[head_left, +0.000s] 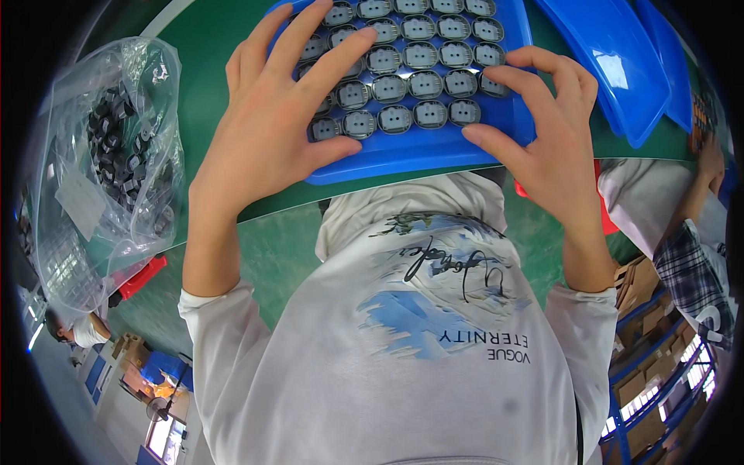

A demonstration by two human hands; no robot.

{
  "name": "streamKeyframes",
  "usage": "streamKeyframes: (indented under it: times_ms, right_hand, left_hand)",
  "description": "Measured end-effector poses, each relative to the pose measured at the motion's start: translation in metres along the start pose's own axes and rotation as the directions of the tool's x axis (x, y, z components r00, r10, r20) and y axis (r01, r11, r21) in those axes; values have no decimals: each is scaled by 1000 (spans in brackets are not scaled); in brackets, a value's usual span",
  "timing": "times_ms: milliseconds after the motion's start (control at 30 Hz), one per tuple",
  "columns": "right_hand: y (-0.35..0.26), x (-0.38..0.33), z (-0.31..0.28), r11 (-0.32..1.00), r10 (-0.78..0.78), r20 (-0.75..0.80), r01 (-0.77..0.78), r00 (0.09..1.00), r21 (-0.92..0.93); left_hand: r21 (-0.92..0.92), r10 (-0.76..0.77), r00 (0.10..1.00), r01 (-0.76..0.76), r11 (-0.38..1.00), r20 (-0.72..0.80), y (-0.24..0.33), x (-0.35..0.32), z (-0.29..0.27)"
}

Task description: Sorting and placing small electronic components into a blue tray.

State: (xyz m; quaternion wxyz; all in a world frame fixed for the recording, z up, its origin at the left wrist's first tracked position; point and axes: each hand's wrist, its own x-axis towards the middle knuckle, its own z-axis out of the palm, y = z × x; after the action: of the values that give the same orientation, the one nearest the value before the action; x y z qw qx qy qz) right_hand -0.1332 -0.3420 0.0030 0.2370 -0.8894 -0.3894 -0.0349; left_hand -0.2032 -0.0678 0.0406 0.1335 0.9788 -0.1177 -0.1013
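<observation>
A blue tray [411, 151] lies on the green table in front of me, with rows of small grey oval plastic housings [394, 118] standing in it. My left hand [271, 116] is spread over the tray's left side, its fingers apart and its thumb beside the nearest row. At the right side my right hand [554, 116] has its fingers bent and apart. Its fingertips are at the end housings of the rows, and its thumb is by the near right housing [465, 112]. Neither hand has a housing lifted.
On the left a clear plastic bag [116, 155] holds many dark small parts and a white label. Empty-looking blue trays [620, 70] overlap at the back right. A co-worker's arm in a plaid sleeve [690, 263] reaches to the table at the far right.
</observation>
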Motion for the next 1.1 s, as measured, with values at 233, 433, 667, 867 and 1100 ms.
streamKeyframes:
  times_ms: [233, 433, 667, 867, 1100]
  right_hand:
    - [-1, 3, 0, 999, 2, 16, -1, 1000, -35]
    - [0, 6, 0, 999, -14, 26, 15, 1000, -44]
    - [4, 6, -1, 993, -115, 82, 116, 990, -7]
    - [4, 6, 0, 992, -122, 73, 121, 990, 25]
    - [7, 5, 4, 992, -114, 57, 110, 992, 61]
  left_hand:
    - [53, -32, 998, 29, 998, 52, 6, 2, -2]
    - [47, -2, 1000, 2, 999, 3, 10, 2, 2]
    - [-13, 101, 959, -108, 994, -265, -13, -8, 23]
    - [47, 76, 962, -66, 997, -262, -25, -18, 23]
    - [48, 74, 963, -63, 997, -261, -28, -18, 24]
